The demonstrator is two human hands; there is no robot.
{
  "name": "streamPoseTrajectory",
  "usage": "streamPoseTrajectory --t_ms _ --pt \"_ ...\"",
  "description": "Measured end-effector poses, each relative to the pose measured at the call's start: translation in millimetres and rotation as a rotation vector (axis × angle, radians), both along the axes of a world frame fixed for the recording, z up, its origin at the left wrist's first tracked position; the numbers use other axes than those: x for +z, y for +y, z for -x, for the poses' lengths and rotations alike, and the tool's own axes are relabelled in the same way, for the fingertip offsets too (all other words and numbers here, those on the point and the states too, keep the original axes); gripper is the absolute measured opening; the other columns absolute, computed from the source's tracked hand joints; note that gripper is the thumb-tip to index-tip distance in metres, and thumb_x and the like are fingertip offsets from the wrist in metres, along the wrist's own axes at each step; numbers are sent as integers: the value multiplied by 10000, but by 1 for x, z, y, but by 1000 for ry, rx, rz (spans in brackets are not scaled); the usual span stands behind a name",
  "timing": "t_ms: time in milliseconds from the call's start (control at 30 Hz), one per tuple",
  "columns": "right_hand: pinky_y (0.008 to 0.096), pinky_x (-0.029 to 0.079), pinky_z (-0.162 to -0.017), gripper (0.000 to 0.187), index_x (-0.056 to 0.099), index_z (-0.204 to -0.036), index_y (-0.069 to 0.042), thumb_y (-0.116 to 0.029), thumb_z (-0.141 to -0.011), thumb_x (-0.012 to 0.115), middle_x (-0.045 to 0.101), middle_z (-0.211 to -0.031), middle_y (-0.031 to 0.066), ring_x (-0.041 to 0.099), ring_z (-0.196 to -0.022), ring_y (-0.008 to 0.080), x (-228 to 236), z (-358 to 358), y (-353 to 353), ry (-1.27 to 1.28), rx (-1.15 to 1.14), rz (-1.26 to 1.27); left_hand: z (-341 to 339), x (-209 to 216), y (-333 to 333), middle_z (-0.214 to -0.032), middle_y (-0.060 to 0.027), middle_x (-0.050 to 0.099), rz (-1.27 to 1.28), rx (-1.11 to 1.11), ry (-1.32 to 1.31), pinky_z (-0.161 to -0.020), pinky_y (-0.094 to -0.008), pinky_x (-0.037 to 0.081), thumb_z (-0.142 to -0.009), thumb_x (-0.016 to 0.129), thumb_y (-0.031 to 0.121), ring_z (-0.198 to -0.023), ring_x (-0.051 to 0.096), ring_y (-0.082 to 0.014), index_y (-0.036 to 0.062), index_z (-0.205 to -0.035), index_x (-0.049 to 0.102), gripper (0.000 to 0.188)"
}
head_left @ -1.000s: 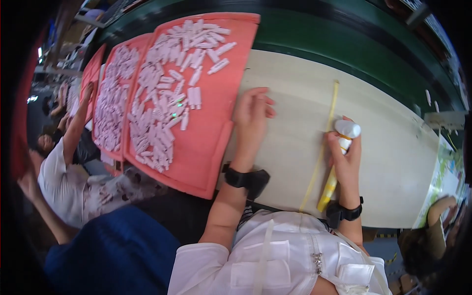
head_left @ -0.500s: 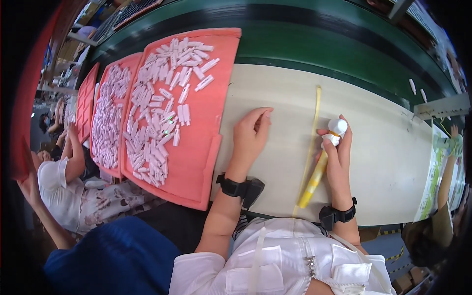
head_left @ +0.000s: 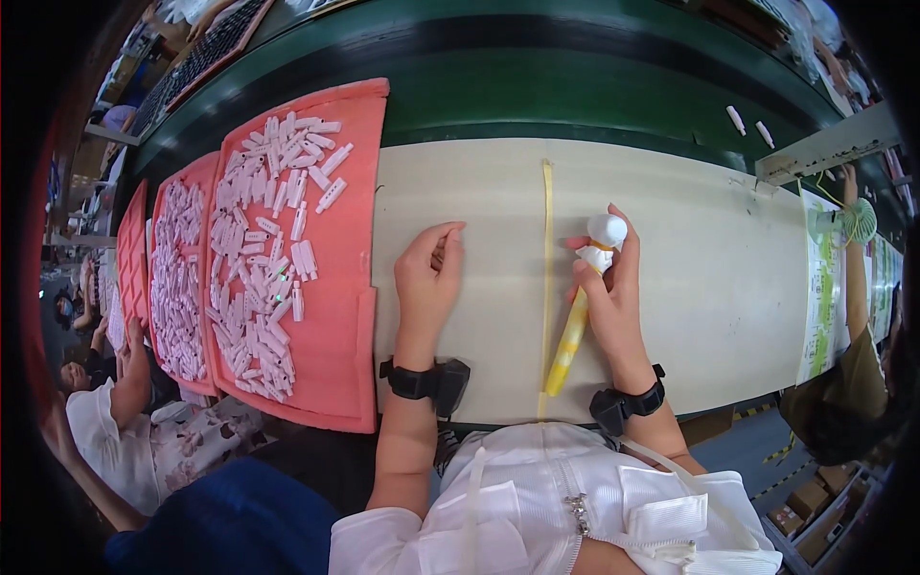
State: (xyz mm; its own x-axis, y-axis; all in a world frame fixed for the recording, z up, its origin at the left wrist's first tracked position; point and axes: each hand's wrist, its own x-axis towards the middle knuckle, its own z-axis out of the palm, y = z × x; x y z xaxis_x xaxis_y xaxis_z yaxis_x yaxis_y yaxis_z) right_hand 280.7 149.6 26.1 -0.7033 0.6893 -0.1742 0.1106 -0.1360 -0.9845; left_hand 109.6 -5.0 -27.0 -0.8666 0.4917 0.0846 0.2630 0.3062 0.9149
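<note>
My right hand (head_left: 618, 297) grips a yellow stick with a white rounded top (head_left: 570, 340), an orange band below its round end. The fingers wrap around its white upper part, while the yellow shaft slants down toward me. My left hand (head_left: 428, 275) rests on the pale worktop (head_left: 479, 364), fingers curled in and thumb against the index finger. Nothing shows in it, though the palm is shadowed. A thin yellow tape strip (head_left: 547, 230) runs along the worktop between my hands.
To my left, red trays (head_left: 335, 335) hold many small white-pink parts (head_left: 259, 287). A green conveyor belt (head_left: 537, 86) lies beyond the worktop, with two white pieces (head_left: 736, 120) at its right. Another person's arm and a small green fan (head_left: 856, 220) are at far right; co-workers sit at left.
The whole view has swung, so trays, worktop and hands appear further left in the picture. Both hands keep their pose, the right still holding the yellow stick.
</note>
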Motion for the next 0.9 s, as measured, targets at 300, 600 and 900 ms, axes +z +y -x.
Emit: streamPoseTrajectory --t_ms 300,600,900 --pt "251 545 -691 694 246 -1587 -146 -53 -963 536 612 -1214 116 573 -788 107 -1 3 -5 -4 -13 -50 0 0 1 -784 -39 677 -46 9 22 -587 -228 460 -993 649 88 -641 553 -65 6 -1085 742 154" --pt "251 546 -687 682 257 -1582 -151 -82 -978 564 620 -1210 113 580 -812 110 -3 1 -4 -3 2 -72 -1 1 1 -781 -32 674 -41 11 27 -592 -225 465 -994 648 90 -642 553 -65 1 -1086 742 159" --pt "253 555 -689 674 264 -1574 -151 -104 -982 583 622 -1204 112 591 -842 116 -4 1 -5 -11 19 -83 -1 1 0 -781 -31 672 -35 1 36 -589 -226 466 -992 650 93 -643 553 -65 8 -1089 744 159"
